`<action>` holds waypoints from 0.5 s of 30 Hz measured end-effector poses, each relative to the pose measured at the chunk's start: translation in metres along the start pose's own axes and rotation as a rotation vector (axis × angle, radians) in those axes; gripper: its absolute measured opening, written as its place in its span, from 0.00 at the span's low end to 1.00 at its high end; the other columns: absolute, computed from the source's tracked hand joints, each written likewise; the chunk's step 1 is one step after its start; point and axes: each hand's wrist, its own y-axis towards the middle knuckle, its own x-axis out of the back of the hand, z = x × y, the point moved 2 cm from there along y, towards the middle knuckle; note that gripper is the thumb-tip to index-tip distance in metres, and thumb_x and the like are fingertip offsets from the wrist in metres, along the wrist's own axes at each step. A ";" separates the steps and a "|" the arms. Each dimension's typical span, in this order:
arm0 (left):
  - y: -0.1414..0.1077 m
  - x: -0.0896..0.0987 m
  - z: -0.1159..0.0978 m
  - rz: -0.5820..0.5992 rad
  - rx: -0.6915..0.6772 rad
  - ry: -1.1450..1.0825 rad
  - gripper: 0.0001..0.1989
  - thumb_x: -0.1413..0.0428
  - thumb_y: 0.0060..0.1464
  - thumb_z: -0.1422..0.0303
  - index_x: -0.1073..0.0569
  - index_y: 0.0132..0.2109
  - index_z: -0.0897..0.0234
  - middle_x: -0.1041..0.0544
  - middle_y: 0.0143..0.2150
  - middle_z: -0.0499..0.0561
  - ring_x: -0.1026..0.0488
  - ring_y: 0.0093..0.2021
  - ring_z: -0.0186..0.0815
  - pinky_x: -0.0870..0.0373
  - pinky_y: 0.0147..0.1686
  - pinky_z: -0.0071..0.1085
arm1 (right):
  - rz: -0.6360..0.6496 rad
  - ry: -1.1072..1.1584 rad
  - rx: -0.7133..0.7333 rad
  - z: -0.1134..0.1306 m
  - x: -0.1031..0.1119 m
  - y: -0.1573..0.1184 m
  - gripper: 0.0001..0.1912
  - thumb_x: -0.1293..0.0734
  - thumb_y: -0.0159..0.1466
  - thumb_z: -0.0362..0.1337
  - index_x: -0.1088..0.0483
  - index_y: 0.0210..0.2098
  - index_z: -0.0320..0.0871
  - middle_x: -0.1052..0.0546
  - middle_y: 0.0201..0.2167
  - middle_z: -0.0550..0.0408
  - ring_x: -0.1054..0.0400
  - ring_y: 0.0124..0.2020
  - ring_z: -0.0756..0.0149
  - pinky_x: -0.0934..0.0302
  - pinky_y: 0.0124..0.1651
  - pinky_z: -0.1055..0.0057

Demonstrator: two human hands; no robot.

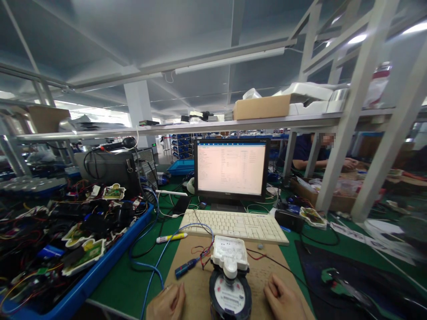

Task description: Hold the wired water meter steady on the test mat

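A device with a white square housing (pixel 230 252) on top and a round black-rimmed part (pixel 230 295) below stands on a brown board (pixel 196 298) at the bottom centre. To its left my left hand (pixel 167 302) rests with curled fingers, apart from the device. My right hand (pixel 283 295) lies to its right, also closed, and does not touch it. Whatever the fingers may hold is hidden. A dark blue connector (pixel 186 268) with red and black wires sits just above my left hand.
A blue tray (pixel 96 266) of wired parts fills the left side. Behind the device are a keyboard (pixel 233 224) and a lit monitor (pixel 230 169). A yellow marker (pixel 171 238) lies left. A black mat (pixel 333 284) is at right. A person (pixel 305 151) sits beyond the shelf posts.
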 end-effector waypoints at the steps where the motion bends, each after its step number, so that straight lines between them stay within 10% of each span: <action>1: 0.001 0.001 -0.001 -0.006 0.003 -0.002 0.23 0.56 0.63 0.65 0.40 0.19 0.64 0.39 0.15 0.43 0.37 0.16 0.23 0.41 0.20 0.19 | -0.005 0.003 0.002 0.000 0.000 0.000 0.14 0.49 0.49 0.50 0.53 0.18 0.47 0.44 0.14 0.60 0.46 0.17 0.69 0.49 0.23 0.73; 15: 0.002 0.003 -0.004 -0.001 0.035 -0.020 0.22 0.56 0.62 0.66 0.39 0.20 0.64 0.37 0.16 0.43 0.36 0.17 0.24 0.41 0.21 0.20 | -0.028 0.004 0.067 -0.003 0.000 0.000 0.14 0.46 0.50 0.47 0.54 0.18 0.47 0.42 0.13 0.60 0.44 0.16 0.68 0.48 0.22 0.73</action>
